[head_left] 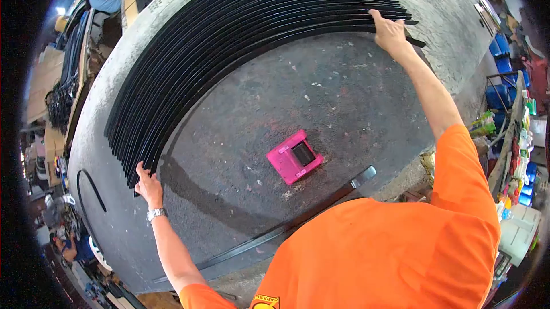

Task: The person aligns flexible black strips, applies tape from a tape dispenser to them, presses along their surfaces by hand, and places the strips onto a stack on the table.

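Note:
Many long black strips (246,22) lie side by side across the far part of a dark table (252,114), bowed in the wide view. My left hand (149,187), with a watch at the wrist, is at their left ends, its fingers closed around the end of the nearest strip. At the right ends is my right hand (391,33), its index finger stretched over the strips and its other fingers curled. Whether it grips a strip is unclear. A pink container (294,158) with a dark block in it sits in the middle of the table.
A long flat strip (246,250) lies along the near edge, beside a metallic piece (364,177). A thin black loop (91,191) is at the left. Two people are beyond the table, at upper left and lower left. Blue bins (504,65) stand at right.

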`<action>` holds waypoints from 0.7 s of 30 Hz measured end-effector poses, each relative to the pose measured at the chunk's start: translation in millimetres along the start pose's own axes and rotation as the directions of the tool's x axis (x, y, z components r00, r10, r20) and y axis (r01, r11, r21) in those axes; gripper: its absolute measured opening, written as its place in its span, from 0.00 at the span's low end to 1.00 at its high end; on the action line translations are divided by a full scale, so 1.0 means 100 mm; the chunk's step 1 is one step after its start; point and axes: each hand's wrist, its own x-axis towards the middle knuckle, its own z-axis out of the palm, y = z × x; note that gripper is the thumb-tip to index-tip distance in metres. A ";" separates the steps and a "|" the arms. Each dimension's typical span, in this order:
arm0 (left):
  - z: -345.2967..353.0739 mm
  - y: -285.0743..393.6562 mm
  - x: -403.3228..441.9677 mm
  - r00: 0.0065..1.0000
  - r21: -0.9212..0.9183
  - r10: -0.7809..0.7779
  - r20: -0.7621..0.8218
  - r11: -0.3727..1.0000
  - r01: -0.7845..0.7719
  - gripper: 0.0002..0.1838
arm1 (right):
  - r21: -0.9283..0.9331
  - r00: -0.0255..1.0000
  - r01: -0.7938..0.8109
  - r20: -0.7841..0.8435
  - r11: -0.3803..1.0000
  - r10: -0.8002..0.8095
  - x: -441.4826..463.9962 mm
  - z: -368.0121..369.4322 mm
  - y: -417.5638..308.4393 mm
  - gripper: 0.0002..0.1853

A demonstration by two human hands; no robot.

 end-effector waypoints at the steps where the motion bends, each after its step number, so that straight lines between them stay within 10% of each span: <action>1: 0.01 -0.01 0.02 1.000 0.001 0.007 0.003 1.000 -0.007 0.40 | -0.010 0.999 -0.012 0.035 1.000 0.013 0.01 0.01 -0.01 0.34; 21: 0.26 -0.05 0.17 1.000 -0.117 0.016 -0.016 0.993 -0.018 0.44 | -0.084 0.957 -0.080 -0.286 0.993 0.053 -0.07 -0.01 -0.03 0.29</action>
